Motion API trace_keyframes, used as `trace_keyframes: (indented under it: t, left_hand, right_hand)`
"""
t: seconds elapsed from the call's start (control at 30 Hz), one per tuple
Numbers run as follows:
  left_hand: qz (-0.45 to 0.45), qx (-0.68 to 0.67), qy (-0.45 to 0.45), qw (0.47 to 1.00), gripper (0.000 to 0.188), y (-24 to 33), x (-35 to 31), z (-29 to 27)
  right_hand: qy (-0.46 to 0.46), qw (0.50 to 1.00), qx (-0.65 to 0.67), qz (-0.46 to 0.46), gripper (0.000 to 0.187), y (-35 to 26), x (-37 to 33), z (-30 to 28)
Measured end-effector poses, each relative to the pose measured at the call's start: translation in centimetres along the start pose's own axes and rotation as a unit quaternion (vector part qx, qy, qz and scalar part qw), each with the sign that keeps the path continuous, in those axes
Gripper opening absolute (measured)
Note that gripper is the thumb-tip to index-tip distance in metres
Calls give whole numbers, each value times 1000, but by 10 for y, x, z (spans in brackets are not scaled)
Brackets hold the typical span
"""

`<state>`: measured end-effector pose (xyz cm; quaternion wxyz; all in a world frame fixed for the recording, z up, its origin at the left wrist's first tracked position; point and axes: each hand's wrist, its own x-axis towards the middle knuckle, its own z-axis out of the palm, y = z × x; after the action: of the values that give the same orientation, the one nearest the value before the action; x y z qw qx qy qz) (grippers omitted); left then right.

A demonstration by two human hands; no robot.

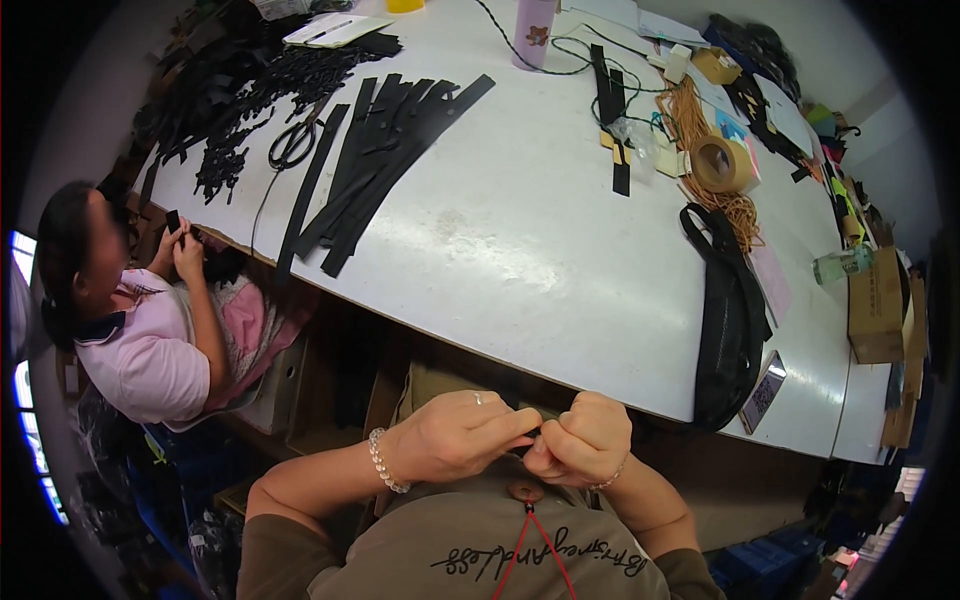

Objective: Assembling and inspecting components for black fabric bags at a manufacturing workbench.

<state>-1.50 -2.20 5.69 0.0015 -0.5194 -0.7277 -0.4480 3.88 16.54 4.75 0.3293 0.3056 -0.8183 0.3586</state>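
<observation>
Both of my hands meet in front of my chest, just off the near edge of the table. My left hand (448, 434) is closed, its thumb and forefinger pinching a small black piece (534, 434). Close against it, my right hand (582, 440) is curled with its fingers on the same piece. Most of that piece is hidden by my fingers, so its kind cannot be made out. Farther off on the white table (470, 250) lies a fanned bunch of flat black straps (385, 160).
At the left, a seated co-worker (160, 330) holds a small black strip. Black-handled scissors (293, 143) lie near a heap of black pieces (240, 80). On the right are a black bag (722, 330), a phone (764, 392), a tape roll (724, 164) and orange cord (686, 115). A lilac bottle (533, 35) stands at the back.
</observation>
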Motion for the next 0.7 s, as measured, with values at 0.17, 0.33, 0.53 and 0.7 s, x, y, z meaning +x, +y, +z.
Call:
trace_keyframes:
  t: [0.17, 0.33, 0.53, 0.7]
  left_hand:
    - [-5, 8, -27, 1000, 20, 0, -1, -3]
    - [-17, 11, -44, 999, 21, 3, 4, -9]
    - [-15, 96, 15, 995, 26, 2, 6, -10]
    - [-17, 99, 17, 995, 26, 1, 4, -7]
  right_hand:
    - [-18, 999, 26, -14, 9, 2, 0, -2]
    - [-18, 999, 31, 36, 11, 1, 3, -3]
    - [-57, 980, 85, 172, 13, -2, 13, -10]
    - [-101, 955, 132, 247, 12, -4, 17, -16]
